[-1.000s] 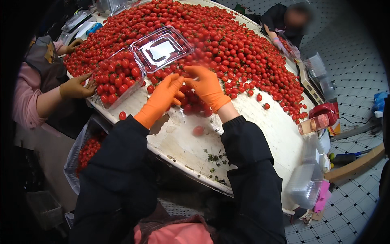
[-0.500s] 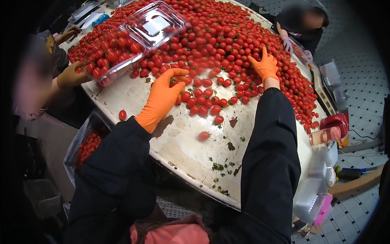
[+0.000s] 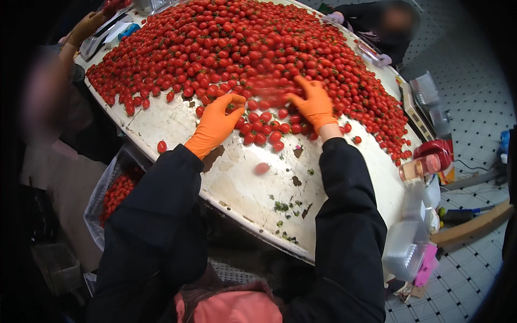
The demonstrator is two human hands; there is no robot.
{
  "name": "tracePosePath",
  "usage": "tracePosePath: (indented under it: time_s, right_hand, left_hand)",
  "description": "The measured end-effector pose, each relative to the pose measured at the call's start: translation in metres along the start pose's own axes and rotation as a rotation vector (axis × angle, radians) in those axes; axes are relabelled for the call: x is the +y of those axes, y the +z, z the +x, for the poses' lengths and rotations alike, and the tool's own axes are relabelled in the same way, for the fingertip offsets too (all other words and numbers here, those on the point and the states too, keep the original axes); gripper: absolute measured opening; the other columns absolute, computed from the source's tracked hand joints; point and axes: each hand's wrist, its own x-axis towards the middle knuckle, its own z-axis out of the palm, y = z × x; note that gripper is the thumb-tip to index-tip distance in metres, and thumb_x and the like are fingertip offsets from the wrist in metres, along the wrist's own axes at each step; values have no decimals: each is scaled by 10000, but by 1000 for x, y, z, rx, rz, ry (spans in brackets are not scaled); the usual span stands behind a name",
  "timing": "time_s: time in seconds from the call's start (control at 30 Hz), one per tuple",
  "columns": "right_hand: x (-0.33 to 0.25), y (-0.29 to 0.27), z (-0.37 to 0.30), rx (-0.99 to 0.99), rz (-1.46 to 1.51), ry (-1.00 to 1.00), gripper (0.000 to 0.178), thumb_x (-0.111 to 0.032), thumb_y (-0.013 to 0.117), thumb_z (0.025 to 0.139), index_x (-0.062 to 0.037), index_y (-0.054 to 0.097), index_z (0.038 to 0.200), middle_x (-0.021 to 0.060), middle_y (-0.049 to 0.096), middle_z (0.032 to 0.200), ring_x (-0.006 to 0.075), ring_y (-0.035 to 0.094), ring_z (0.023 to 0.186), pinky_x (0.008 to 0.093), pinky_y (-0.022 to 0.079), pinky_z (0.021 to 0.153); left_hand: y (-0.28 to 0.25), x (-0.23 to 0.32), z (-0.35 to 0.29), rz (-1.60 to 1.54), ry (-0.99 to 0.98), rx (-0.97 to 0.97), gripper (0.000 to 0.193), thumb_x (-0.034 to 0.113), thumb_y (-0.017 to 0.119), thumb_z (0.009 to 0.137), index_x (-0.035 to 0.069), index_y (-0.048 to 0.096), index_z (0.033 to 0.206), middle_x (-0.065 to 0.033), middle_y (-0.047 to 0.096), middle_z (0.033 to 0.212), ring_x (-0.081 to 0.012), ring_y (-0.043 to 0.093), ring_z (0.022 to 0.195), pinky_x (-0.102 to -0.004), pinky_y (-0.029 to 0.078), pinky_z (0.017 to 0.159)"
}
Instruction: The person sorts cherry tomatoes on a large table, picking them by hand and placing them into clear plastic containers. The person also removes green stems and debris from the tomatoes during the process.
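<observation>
A wide heap of small red cherry tomatoes (image 3: 231, 48) covers the far part of the white table (image 3: 242, 188). My left hand (image 3: 214, 123), in an orange glove, hovers at the near edge of the heap with curved fingers and a gap between thumb and forefinger. It holds nothing I can see. Beside it lies a small loose cluster of tomatoes (image 3: 261, 128). My right hand (image 3: 314, 105), also orange-gloved, is over the heap's near edge with fingers apart and empty. Tomatoes just beyond the two hands are smeared by motion.
Green stem scraps (image 3: 281, 206) lie near the table's front edge. At the right stand clear plastic boxes (image 3: 404, 250), a red device (image 3: 435, 153) and a jar (image 3: 420, 167). A lined crate of tomatoes (image 3: 119, 196) sits below left. Co-workers' gloved hands (image 3: 86, 26) show at far left and far right.
My right hand has come left and nearer to my left hand. The clear box of tomatoes that a co-worker held over the table's left side is gone from there. The view has shifted slightly.
</observation>
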Motion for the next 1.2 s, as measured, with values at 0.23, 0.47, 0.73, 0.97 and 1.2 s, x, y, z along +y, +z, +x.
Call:
tracePosePath:
  time_s: [0.23,0.47,0.73,0.97,1.2]
  right_hand:
    - [-90,10,-62,-2,116,-188,590,-470,682,758,-214,557,1275,171,447,1345,391,460,1165,442,432,955]
    - [-76,-23,-67,2,394,-384,317,-352,696,790,-170,698,1050,135,589,1216,335,558,1104,372,466,903]
    - [149,-67,-73,319,-256,963,844,-710,596,702,-155,516,1333,174,411,1381,403,391,1245,487,352,1015]
    - [78,-6,28,158,-117,784,910,-738,572,687,-189,423,1398,193,387,1419,447,358,1275,543,334,1021]
    - [17,32,84,12,410,352,1012,-667,733,592,-50,476,1352,210,564,1261,322,530,1198,379,426,983]
  left_hand:
    - [-2,-14,-4,450,288,22,264,49,637,791,45,621,1054,-121,617,1068,-285,574,1016,-373,435,901]
    - [-10,-3,-16,283,200,-141,247,16,619,812,44,607,1057,-107,606,1039,-263,581,979,-330,455,860]
    - [-73,-66,38,513,230,499,193,71,647,790,77,665,982,-145,630,1113,-293,562,1104,-365,436,931]
    - [-97,-91,70,418,7,316,268,95,587,855,93,642,1118,-91,626,1174,-262,524,1160,-337,380,989]
    - [-79,-80,66,720,42,299,321,125,582,877,130,610,1197,-77,554,1282,-257,501,1177,-337,401,973]
